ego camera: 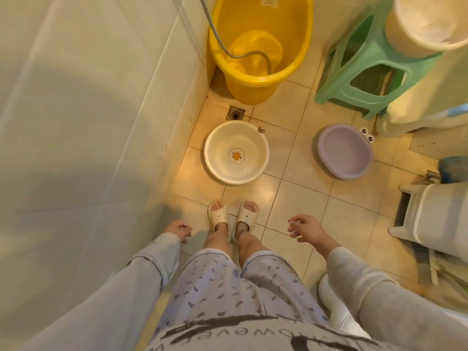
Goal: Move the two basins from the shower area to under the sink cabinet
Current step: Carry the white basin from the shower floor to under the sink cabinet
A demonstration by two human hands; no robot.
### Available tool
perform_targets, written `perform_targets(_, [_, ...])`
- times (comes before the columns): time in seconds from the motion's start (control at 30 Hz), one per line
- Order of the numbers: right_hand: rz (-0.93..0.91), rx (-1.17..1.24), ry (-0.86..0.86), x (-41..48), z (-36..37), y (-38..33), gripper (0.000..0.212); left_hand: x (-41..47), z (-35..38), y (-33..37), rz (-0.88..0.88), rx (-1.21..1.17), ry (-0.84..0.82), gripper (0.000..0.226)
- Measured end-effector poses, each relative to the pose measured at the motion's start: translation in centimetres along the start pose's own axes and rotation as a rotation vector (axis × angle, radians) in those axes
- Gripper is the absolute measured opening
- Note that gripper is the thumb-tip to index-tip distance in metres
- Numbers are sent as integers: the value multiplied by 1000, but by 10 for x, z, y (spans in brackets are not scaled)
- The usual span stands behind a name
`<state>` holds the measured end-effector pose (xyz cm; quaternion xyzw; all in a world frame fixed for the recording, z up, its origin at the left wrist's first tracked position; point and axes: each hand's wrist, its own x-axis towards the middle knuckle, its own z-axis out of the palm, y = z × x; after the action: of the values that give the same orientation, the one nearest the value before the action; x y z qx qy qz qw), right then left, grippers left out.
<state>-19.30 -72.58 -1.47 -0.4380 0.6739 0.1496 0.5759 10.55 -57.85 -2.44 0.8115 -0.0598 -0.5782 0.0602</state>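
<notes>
A round cream basin [222, 171] with a duck drawing inside sits on the tiled floor just ahead of my feet, beside the floor drain [236, 113]. A purple oval basin [345, 150] with cartoon eyes on its rim stands further right on the floor. My left hand [178, 230] hangs low by the left wall, fingers curled, holding nothing. My right hand [305, 229] hangs at the same height, fingers loosely apart and empty. Both hands are well short of the basins.
A tall yellow tub [255, 79] with a shower hose [253, 55] in it fills the far corner. A green plastic stool [364, 79] carries a pale bucket [428, 24] at the back right. White fixtures [435, 221] crowd the right side; a tiled wall [88, 122] bounds the left.
</notes>
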Motion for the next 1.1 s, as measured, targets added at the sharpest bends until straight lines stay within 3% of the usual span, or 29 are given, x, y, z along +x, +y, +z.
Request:
perform_targets(0.2, [66,36,11,44,-5,-10,28,49,4,53,26,-1,18,29])
perform_targets(0.3, [98,47,-1,81,-3,-19,29,86,9,71,24,51,-26,13])
perform_targets(0.63, [213,292,12,297,50,-33,25,313,27,129,73,46,39,11])
perform_targets(0.77, [258,425,37,404,75,-29,54,418,42,134,82,52,189,25])
perform_targets(0.9, [243,471,93,491,92,-23,81,497,49,127,54,-155,369,40])
perform_targets(1.03, [223,568,112,545,102,-14,65,540,57,110,0,-285,258,60])
perform_targets(1.1, [216,636,72,554,105,-10,55,546,61,106,11,-332,172,54])
